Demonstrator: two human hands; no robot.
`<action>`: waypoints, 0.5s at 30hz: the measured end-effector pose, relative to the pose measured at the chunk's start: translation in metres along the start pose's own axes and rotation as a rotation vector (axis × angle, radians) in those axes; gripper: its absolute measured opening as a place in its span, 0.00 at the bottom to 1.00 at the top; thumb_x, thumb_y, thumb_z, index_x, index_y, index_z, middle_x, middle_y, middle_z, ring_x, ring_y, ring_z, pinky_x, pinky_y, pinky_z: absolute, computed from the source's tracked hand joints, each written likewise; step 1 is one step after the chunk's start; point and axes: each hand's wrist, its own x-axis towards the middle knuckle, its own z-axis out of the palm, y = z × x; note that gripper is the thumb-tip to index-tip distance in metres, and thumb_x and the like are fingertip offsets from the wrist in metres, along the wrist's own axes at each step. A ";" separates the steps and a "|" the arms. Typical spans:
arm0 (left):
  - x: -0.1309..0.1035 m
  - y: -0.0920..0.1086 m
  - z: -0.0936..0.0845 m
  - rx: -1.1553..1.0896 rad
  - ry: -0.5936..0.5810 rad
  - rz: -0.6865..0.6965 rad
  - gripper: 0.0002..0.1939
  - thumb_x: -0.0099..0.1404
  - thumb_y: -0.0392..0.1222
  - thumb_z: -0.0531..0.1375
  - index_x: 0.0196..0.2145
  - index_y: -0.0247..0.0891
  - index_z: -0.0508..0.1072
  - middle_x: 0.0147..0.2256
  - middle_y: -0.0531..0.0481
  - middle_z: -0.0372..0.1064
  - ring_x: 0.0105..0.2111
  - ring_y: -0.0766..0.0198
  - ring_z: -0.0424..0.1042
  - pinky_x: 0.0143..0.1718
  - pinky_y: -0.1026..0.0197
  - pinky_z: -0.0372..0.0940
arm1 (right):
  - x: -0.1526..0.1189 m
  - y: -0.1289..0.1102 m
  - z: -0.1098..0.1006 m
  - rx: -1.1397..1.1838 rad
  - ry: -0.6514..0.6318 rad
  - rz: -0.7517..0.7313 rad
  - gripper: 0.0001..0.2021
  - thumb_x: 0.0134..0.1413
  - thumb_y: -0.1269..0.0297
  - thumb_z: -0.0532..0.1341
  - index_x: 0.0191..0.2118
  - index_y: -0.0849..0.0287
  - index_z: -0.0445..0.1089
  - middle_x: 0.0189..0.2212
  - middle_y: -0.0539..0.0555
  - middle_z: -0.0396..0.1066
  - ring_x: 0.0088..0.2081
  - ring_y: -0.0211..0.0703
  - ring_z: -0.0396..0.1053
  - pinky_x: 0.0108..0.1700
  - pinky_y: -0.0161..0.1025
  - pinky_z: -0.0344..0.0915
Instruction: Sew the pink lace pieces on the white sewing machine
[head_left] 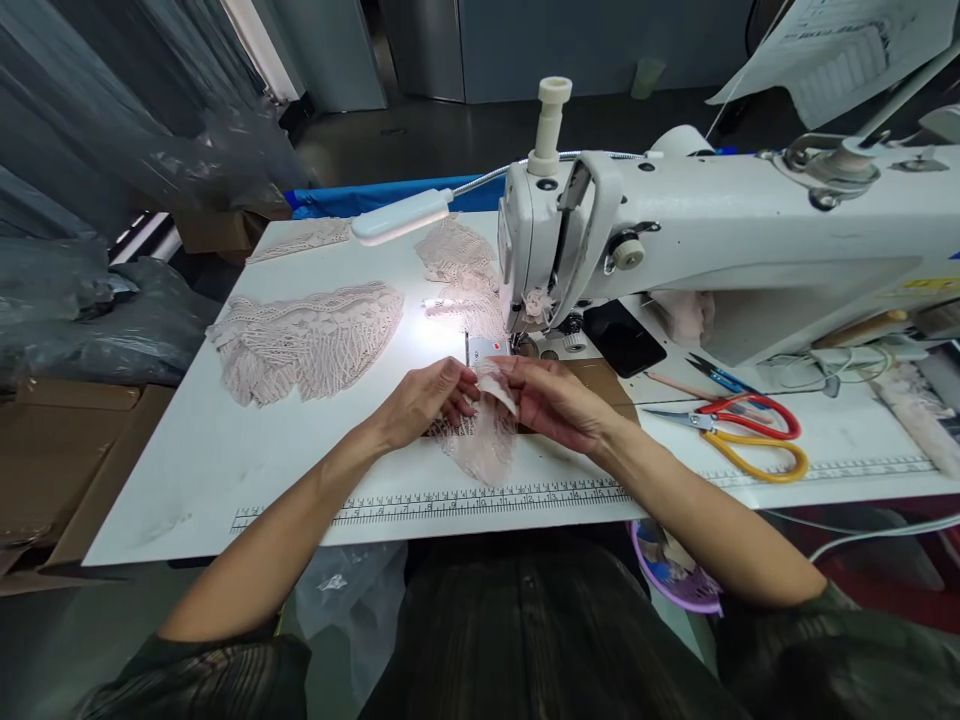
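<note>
A pale pink lace piece (pixel 484 452) hangs between my two hands, just in front of the sewing machine's needle area. My left hand (pixel 429 400) is closed, its fingertips pinching the lace's left edge. On the other side, my right hand (pixel 553 402) grips the top of the same piece between thumb and fingers, where an edge is folded over. Behind my fingers lies the metal needle plate (pixel 487 348) of the white sewing machine (pixel 697 215). More pink lace (pixel 461 265) is spread beyond the plate, under the lit lamp (pixel 401 217).
A scalloped lace panel (pixel 311 340) lies on the white table (pixel 180 480) to the left, a lace strip (pixel 300 240) behind it. Right of the needle are a black phone (pixel 624 340), blue-handled snips (pixel 724 378) and red-and-yellow scissors (pixel 739 430). A purple basket (pixel 679 585) stands below the table edge.
</note>
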 end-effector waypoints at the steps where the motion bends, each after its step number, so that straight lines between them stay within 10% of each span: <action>1: 0.000 -0.001 -0.002 -0.030 -0.009 -0.028 0.36 0.67 0.72 0.46 0.42 0.33 0.70 0.30 0.44 0.73 0.27 0.62 0.74 0.27 0.60 0.70 | 0.001 0.000 0.000 -0.060 0.006 0.013 0.11 0.53 0.59 0.68 0.39 0.60 0.72 0.35 0.52 0.73 0.38 0.35 0.70 0.45 0.35 0.70; 9: -0.008 0.004 0.006 0.301 0.096 -0.011 0.26 0.62 0.53 0.63 0.53 0.38 0.65 0.25 0.57 0.65 0.23 0.68 0.67 0.23 0.66 0.61 | -0.012 -0.013 -0.047 -1.168 0.137 -0.287 0.13 0.63 0.59 0.57 0.45 0.61 0.74 0.35 0.56 0.73 0.35 0.42 0.70 0.43 0.43 0.69; 15: -0.007 0.002 0.004 0.342 0.139 -0.023 0.28 0.61 0.53 0.63 0.54 0.37 0.65 0.26 0.55 0.67 0.24 0.66 0.68 0.24 0.65 0.62 | -0.011 0.002 -0.056 -1.730 -0.049 -0.651 0.19 0.64 0.63 0.54 0.57 0.56 0.70 0.47 0.63 0.67 0.50 0.55 0.64 0.54 0.55 0.65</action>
